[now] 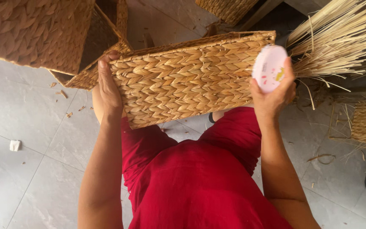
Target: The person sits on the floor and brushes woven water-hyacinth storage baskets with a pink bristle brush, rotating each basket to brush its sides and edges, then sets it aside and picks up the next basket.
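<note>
Resting on the person's red-clad lap, near the middle of the scene, the rectangular woven straw-coloured basket [187, 78] lies tipped on its side, braided wall facing up. The left hand [106, 87] presses flat against its left end, fingers together and curling over the rim. The right hand [272, 91] braces the right end while its fingers clamp a round pink-and-white lidded tin [270, 68]. The basket looks light, fairly stiff and rough enough not to slip; its rims and ends seem the firmest holds.
</note>
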The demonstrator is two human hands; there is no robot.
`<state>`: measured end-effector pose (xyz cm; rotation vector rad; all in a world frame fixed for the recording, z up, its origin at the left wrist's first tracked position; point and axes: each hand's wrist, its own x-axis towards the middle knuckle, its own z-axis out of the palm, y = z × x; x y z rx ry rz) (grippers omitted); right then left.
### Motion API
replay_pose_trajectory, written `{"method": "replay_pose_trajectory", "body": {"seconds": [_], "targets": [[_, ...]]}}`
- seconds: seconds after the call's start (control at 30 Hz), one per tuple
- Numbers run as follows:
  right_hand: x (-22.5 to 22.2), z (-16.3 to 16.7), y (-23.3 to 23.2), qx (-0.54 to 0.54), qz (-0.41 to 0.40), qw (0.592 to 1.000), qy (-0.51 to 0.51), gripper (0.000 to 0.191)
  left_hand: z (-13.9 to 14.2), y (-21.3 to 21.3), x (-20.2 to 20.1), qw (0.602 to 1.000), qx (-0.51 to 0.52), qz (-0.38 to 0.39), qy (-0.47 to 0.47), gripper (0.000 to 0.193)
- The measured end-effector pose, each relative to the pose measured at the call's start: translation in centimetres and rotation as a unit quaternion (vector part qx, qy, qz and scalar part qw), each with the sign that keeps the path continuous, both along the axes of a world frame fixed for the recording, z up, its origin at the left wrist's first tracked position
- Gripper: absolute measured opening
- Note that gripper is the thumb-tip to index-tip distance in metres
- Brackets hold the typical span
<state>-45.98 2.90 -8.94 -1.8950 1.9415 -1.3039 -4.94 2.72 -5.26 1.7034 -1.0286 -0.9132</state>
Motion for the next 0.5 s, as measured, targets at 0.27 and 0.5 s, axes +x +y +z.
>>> {"method": "replay_pose_trajectory", "body": {"seconds": [0.27, 0.5], "targets": [[-4.8, -4.8, 0.1, -0.028, 0.004, 0.963, -0.267, 0.07, -1.7, -1.4, 0.3, 0.977, -0.142, -0.007, -0.159, 0.04], [-6.2, -6.0, 0.5, -0.019, 0.046, 0.93, -0.364, 0.064, -0.1, -5.2, -10.1, 0.893, -0.289, -0.106, -0.33, 0.033]]}}
